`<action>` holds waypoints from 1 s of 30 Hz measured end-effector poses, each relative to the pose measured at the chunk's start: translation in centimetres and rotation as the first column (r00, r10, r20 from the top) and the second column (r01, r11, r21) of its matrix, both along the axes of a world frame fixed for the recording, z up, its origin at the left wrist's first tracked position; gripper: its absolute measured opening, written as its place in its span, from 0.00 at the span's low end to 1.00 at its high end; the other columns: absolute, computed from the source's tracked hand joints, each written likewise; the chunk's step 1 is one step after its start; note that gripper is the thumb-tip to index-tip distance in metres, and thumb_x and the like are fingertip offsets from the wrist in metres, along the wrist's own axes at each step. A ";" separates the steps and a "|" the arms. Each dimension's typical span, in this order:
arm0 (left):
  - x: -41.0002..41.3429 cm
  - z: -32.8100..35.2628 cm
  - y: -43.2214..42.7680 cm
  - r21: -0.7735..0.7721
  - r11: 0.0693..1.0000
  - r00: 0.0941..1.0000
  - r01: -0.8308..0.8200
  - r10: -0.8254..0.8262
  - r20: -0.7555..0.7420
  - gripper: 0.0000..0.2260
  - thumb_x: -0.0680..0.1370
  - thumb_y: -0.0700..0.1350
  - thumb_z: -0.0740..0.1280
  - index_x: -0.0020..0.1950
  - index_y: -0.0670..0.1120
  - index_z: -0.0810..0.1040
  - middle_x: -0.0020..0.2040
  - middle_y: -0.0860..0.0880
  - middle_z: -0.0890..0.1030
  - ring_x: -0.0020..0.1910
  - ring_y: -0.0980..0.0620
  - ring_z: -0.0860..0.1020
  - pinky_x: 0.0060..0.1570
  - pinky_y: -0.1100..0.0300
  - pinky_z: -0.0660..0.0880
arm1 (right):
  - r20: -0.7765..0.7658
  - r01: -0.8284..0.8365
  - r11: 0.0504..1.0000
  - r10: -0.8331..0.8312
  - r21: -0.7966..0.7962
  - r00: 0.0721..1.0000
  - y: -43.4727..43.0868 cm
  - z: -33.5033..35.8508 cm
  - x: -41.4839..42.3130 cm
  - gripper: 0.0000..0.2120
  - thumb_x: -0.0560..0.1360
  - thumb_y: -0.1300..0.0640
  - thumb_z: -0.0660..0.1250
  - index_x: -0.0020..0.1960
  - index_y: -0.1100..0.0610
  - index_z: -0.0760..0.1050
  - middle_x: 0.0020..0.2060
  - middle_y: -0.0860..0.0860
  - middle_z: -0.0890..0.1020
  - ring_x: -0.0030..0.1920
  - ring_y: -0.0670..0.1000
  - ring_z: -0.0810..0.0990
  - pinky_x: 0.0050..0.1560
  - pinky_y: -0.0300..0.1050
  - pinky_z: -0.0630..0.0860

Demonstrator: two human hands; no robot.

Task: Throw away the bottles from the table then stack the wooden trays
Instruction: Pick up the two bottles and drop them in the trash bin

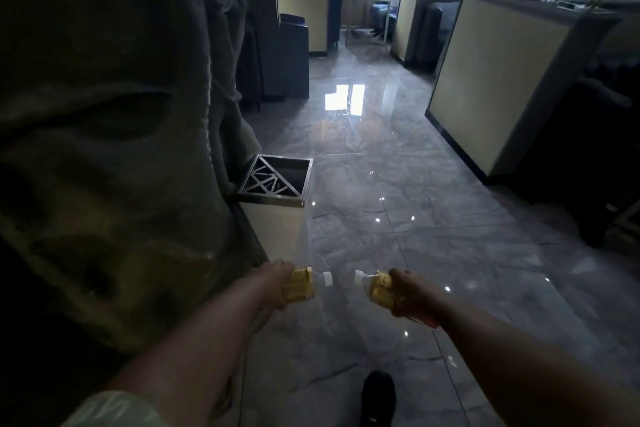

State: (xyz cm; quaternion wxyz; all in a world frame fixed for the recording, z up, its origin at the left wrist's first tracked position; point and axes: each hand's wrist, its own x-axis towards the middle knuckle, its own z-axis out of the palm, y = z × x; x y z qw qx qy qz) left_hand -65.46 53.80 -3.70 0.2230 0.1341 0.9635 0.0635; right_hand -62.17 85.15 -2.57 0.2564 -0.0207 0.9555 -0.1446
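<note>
My left hand (273,279) grips a small plastic bottle (304,282) with a yellow label and a white cap that points right. My right hand (410,295) holds a second bottle (377,289) of the same kind, cap pointing left toward the first. Both bottles hang over the grey tiled floor at waist height, caps a short gap apart. Ahead and to the left stands a square metal bin (277,199) with an open top and a patterned grate inside. No wooden trays or table with bottles are in sight.
A dark draped fabric (104,132) fills the left side beside the bin. Cream partition walls (485,87) with plants line the right. A glossy floor aisle (363,166) runs ahead to a far table where a person sits. My shoe (379,399) shows at the bottom.
</note>
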 end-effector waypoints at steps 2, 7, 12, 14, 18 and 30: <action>-3.8 -0.1 1.6 0.000 0.999 0.999 -0.039 0.039 0.001 0.30 0.68 0.47 0.75 0.67 0.52 0.67 0.65 0.49 0.72 0.62 0.46 0.73 0.59 0.50 0.73 | -0.014 -0.009 1.000 0.009 0.010 1.000 1.6 -0.7 -4.5 0.34 0.67 0.54 0.76 0.69 0.53 0.66 0.64 0.55 0.73 0.61 0.56 0.75 0.61 0.51 0.75; -13.4 0.1 6.2 0.038 0.990 0.990 -0.138 0.138 0.010 0.31 0.67 0.47 0.75 0.67 0.56 0.67 0.63 0.51 0.74 0.59 0.48 0.74 0.57 0.50 0.75 | -0.032 -0.079 0.996 0.080 0.041 0.996 6.1 -2.0 -16.4 0.36 0.64 0.51 0.77 0.68 0.50 0.67 0.63 0.54 0.74 0.58 0.56 0.77 0.55 0.48 0.77; -21.1 0.0 10.0 0.022 0.984 0.980 -0.176 0.173 0.098 0.25 0.67 0.48 0.74 0.60 0.56 0.69 0.61 0.51 0.75 0.55 0.49 0.75 0.48 0.55 0.75 | -0.040 -0.116 0.993 0.117 0.029 0.992 8.5 -2.4 -26.2 0.33 0.65 0.51 0.76 0.67 0.54 0.68 0.62 0.56 0.75 0.60 0.57 0.77 0.52 0.43 0.72; -23.7 0.1 11.1 0.006 0.987 0.982 -0.162 0.161 0.097 0.28 0.65 0.48 0.76 0.62 0.55 0.69 0.61 0.51 0.75 0.56 0.48 0.75 0.51 0.52 0.75 | -0.024 -0.111 0.994 0.111 0.019 0.994 8.9 -2.5 -29.7 0.30 0.67 0.51 0.75 0.66 0.54 0.68 0.62 0.56 0.76 0.59 0.56 0.77 0.44 0.37 0.70; -28.8 -0.4 11.7 0.019 0.979 0.975 -0.201 0.198 0.104 0.29 0.66 0.45 0.77 0.64 0.54 0.70 0.63 0.50 0.75 0.58 0.48 0.75 0.52 0.53 0.74 | -0.011 -0.173 0.985 0.173 0.015 0.985 9.1 -2.8 -36.1 0.30 0.67 0.49 0.76 0.65 0.53 0.68 0.61 0.55 0.76 0.58 0.55 0.77 0.44 0.37 0.68; -45.6 -3.3 5.7 -0.045 0.960 0.960 -0.276 0.278 0.030 0.28 0.66 0.47 0.76 0.62 0.50 0.69 0.60 0.48 0.74 0.58 0.45 0.75 0.55 0.49 0.75 | 0.071 -0.393 0.912 0.386 0.119 0.920 2.0 -5.6 -57.6 0.38 0.63 0.50 0.78 0.68 0.53 0.64 0.64 0.57 0.73 0.63 0.59 0.75 0.60 0.48 0.75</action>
